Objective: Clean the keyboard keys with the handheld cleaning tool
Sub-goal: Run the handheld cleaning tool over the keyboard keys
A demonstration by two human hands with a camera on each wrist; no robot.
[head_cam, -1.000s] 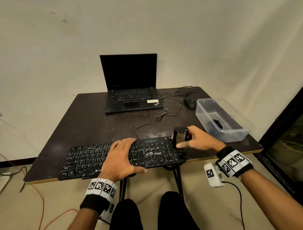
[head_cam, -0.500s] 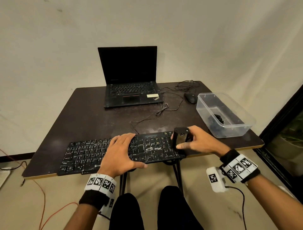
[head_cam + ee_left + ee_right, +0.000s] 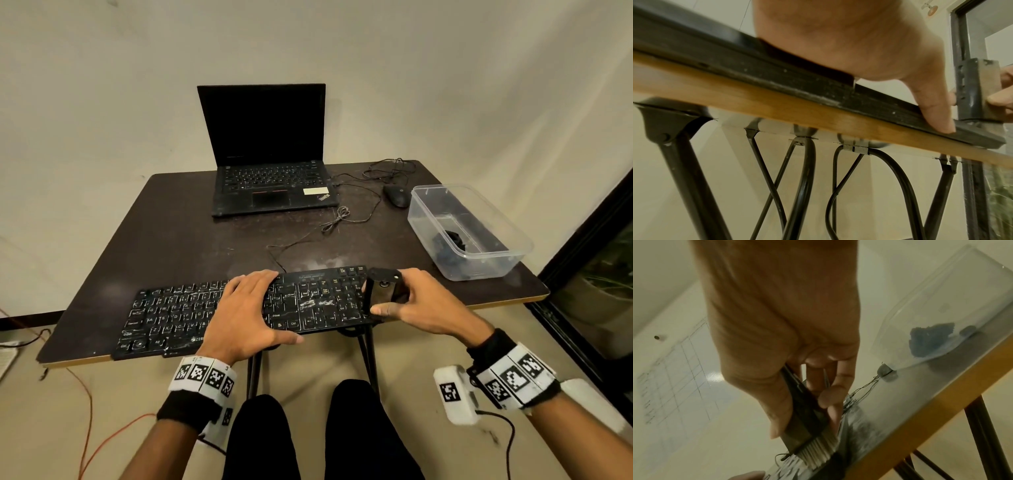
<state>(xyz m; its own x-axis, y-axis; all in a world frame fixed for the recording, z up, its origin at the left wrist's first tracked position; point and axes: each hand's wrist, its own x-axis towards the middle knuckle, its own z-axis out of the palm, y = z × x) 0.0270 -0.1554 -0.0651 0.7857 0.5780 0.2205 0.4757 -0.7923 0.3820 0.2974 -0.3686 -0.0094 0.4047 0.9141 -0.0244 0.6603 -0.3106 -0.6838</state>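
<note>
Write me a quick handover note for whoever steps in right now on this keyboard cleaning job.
Left hand: flat on the middle of the keyboard, fingers straight, steadying it.
Right hand: holds the cleaning tool upright at the keyboard's right end, its pale bristles down on the keys.
Keyboard lies along the table's near edge.
Done: tool in hand and working at the right end.
Left: white smudges show on the keys; how much is already brushed cannot be told. Brush the other sections.
</note>
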